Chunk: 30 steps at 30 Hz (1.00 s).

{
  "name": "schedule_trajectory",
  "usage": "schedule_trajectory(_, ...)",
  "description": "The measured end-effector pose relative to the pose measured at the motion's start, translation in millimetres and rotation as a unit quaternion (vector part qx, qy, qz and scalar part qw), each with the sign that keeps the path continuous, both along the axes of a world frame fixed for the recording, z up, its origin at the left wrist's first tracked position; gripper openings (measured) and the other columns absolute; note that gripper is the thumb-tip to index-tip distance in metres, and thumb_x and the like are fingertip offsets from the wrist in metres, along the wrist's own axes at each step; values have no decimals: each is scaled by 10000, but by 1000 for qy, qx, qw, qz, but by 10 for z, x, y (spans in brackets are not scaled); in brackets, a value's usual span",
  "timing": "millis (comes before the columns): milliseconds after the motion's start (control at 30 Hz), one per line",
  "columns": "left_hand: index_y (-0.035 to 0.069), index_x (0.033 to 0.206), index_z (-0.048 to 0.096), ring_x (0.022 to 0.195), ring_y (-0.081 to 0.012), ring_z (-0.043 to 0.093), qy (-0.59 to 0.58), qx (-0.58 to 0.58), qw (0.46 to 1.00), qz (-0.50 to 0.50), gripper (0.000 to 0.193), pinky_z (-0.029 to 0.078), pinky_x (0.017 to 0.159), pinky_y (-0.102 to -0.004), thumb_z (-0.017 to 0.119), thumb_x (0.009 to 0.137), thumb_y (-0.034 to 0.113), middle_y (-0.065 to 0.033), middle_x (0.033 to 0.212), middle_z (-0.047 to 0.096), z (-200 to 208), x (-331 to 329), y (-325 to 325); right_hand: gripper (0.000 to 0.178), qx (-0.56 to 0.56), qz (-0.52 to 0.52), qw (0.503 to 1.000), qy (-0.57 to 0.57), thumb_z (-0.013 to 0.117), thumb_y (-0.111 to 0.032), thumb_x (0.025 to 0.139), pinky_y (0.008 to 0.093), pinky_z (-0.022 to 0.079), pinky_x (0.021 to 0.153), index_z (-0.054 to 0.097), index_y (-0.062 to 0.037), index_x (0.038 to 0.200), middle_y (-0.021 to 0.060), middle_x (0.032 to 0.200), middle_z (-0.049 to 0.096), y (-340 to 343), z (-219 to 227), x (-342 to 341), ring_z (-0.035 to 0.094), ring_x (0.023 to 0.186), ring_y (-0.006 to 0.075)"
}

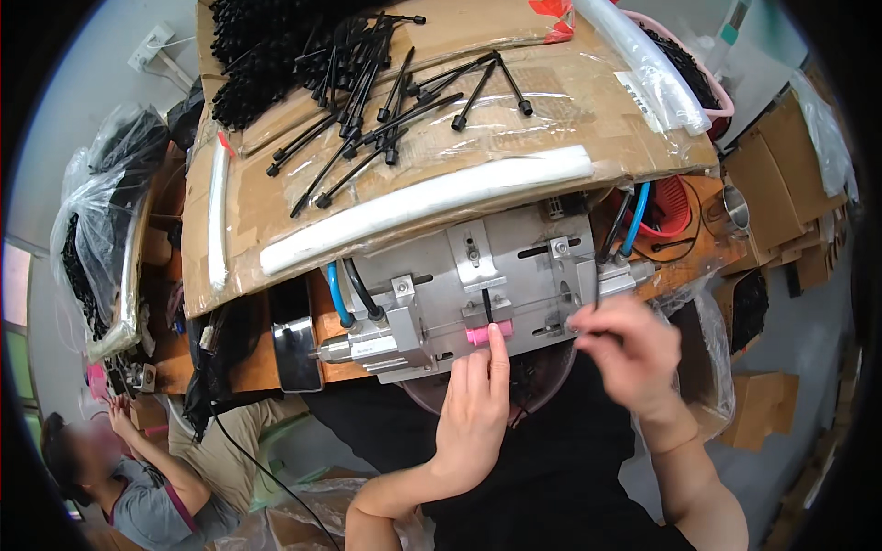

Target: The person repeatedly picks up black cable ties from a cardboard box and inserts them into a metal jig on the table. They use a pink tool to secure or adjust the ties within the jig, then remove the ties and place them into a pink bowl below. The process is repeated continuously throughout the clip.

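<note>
My left hand [475,407] reaches up to the metal fixture [514,285] with its index finger stretched out. That fingertip rests on a small pink block [487,332] at the fixture's front edge; the other fingers are curled and touch nothing visible. A slim black rod [487,301] stands just behind the pink block, on the fixture's middle. My right hand [634,347], blurred by motion, is closed in a pinch at the fixture's right end. From its fingertips a thin dark rod [596,286] seems to stick up.
Cardboard [514,138] behind the fixture bears several loose black rods [367,101] and a white foam strip [432,211]. Blue hoses [338,296] rise at the fixture's sides. A red basket [675,207] stands at right, a tub [542,395] below. Another person [156,487] sits at lower left.
</note>
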State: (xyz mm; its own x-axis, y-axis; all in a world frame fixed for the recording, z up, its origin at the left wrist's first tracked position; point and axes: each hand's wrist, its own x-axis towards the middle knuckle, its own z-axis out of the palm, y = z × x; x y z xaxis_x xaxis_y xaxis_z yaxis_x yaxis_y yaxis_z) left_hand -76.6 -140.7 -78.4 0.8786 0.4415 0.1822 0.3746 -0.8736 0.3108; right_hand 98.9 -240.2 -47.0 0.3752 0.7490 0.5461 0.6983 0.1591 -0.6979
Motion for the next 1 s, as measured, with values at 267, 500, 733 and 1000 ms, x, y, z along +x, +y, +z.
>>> schedule_trajectory(267, -89, 1096, 541, 1014, -384, 519, -219, 96, 969, -57, 374, 478, 875, -426, 517, 725, -127, -225, 1063, 526, 796, 1031, 1308, 622, -49, 37, 996, -65, 751, 47, 748, 336, 467, 555, 523, 80, 1326, 93, 713, 566, 75, -648, -515, 572, 609, 210)
schedule_trajectory(500, 13, 1016, 655, 791, -294, 602, -178, -13, 979, -94, 241, 503, 735, -374, 685, 782, -39, -145, 886, 604, 909, 1219, 1692, 650, -92, 47, 991, -82, 777, 14, 736, 328, 465, 542, 530, 62, 1335, 81, 706, 561, 147, -648, -543, 561, 599, 202)
schedule_trajectory(733, -20, 1431, 457, 814, -254, 530, -178, 17, 983, 29, 721, 472, 725, -369, 683, 750, -96, -124, 937, 536, 543, 99, 450, 516, 2, -33, 975, -218, 767, -170, 801, 344, 485, 536, 595, 3, 1256, 78, 775, 617, 390, 41, 13, 590, 650, 239)
schedule_trajectory(1000, -78, 1428, 403, 843, -224, 522, -31, 57, 998, 22, 720, 471, 768, -314, 608, 739, -39, -109, 1009, 512, -190, -10, -118, 332, -199, -103, 927, -301, 625, -206, 937, 424, 482, 734, 536, -38, 1209, 184, 862, 657, 1580, 616, 1228, 641, 817, 328)
